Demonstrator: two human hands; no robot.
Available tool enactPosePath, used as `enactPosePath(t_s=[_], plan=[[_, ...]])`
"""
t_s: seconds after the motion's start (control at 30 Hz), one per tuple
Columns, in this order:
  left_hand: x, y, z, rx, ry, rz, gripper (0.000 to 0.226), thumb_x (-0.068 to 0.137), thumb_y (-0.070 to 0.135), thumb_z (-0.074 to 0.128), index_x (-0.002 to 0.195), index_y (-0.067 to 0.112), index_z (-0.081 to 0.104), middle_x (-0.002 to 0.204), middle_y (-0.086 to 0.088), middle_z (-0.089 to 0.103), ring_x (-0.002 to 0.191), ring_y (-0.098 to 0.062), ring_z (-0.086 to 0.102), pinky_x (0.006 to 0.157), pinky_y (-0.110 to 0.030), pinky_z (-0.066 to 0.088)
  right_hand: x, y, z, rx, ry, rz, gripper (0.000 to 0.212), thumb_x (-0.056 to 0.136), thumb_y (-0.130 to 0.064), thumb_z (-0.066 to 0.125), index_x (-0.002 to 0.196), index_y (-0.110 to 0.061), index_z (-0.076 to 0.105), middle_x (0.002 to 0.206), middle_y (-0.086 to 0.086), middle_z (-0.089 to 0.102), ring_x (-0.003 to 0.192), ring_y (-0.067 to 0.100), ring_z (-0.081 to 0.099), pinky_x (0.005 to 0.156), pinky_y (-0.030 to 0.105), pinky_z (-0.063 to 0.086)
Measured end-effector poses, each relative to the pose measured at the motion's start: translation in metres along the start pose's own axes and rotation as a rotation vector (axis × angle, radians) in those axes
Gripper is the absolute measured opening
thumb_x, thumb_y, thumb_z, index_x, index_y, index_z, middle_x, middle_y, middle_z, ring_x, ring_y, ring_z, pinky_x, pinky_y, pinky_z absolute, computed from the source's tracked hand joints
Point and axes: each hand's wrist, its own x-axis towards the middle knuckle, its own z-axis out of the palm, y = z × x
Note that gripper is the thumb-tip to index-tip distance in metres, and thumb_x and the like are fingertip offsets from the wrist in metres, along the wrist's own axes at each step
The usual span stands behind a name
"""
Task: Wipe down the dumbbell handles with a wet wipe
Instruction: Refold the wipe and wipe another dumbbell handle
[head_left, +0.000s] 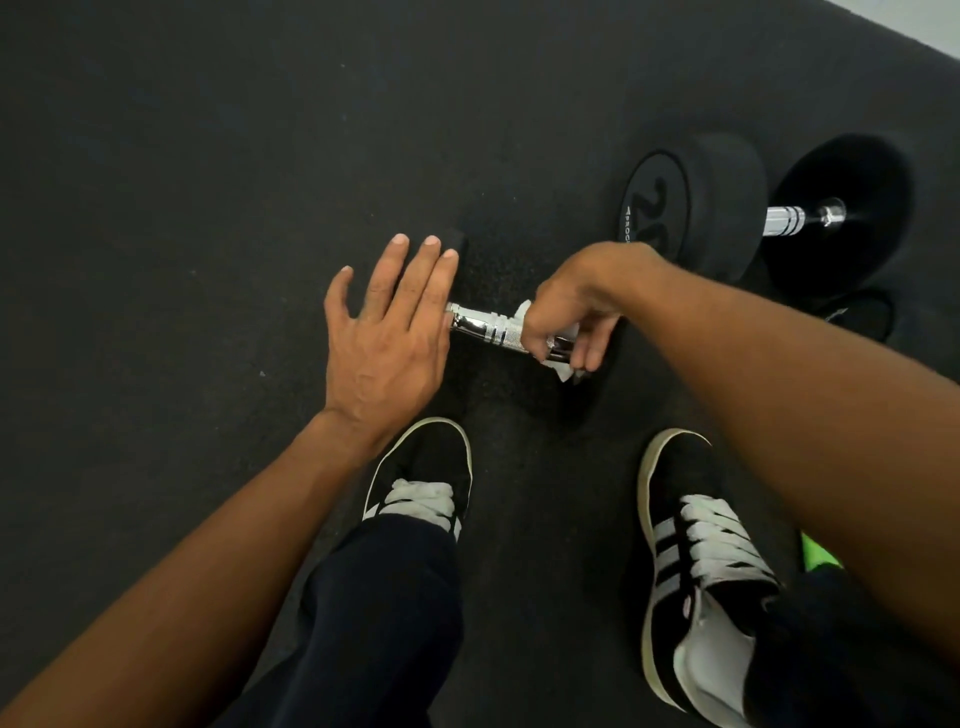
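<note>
A dumbbell lies on the dark floor in front of my feet, its chrome handle (488, 325) showing between my hands. My right hand (569, 306) grips the right part of the handle with a white wet wipe (569, 371) wrapped round it; bits of wipe stick out above and below my fingers. My left hand (384, 332) lies flat with straight fingers on the dumbbell's left black head (457, 241), which it mostly hides. The right head is hidden in shadow under my right hand. A second dumbbell (691, 202) marked 20 lies further back right, chrome handle (784, 221) bare.
My two black shoes with white laces (423, 483) (696, 551) stand just behind the near dumbbell. A dark flat object (857, 314) lies right of my forearm. A bright green thing (818, 551) shows at the right. Black rubber flooring (208, 182) spreads left and back.
</note>
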Motion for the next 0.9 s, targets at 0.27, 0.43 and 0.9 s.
enactPosePath(t_s=[0.27, 0.43, 0.9], plan=[[0.004, 0.000, -0.001, -0.009, -0.011, 0.000, 0.050, 0.109, 0.033, 0.027, 0.156, 0.017, 0.034, 0.161, -0.002, 0.036, 0.152, -0.022, 0.027, 0.111, -0.060, 0.029, -0.006, 0.002, -0.012, 0.180, -0.014, -0.043, 0.043, 0.093, -0.040, 0.041, 0.124, -0.011, 0.047, 0.125, 0.019, 0.048, 0.047, 0.014, 0.062, 0.051, 0.026, 0.056], [0.001, 0.000, 0.000, -0.002, 0.001, -0.003, 0.050, 0.108, 0.032, 0.031, 0.156, 0.017, 0.033, 0.161, -0.002, 0.036, 0.151, -0.022, 0.027, 0.110, -0.059, 0.031, -0.020, 0.009, 0.012, 0.156, 0.158, -0.046, 0.055, 0.097, -0.031, 0.029, 0.144, -0.005, 0.037, 0.126, 0.020, 0.055, 0.048, 0.018, 0.067, 0.043, 0.029, 0.056], [0.004, 0.002, -0.005, -0.007, -0.029, -0.012, 0.050, 0.108, 0.032, 0.030, 0.155, 0.015, 0.036, 0.161, -0.004, 0.037, 0.150, -0.024, 0.030, 0.110, -0.060, 0.031, -0.023, -0.016, 0.134, 0.107, 0.672, 0.004, 0.096, 0.093, -0.039, 0.052, 0.152, 0.003, -0.011, 0.158, 0.030, -0.019, 0.109, 0.035, 0.062, 0.077, 0.038, 0.049]])
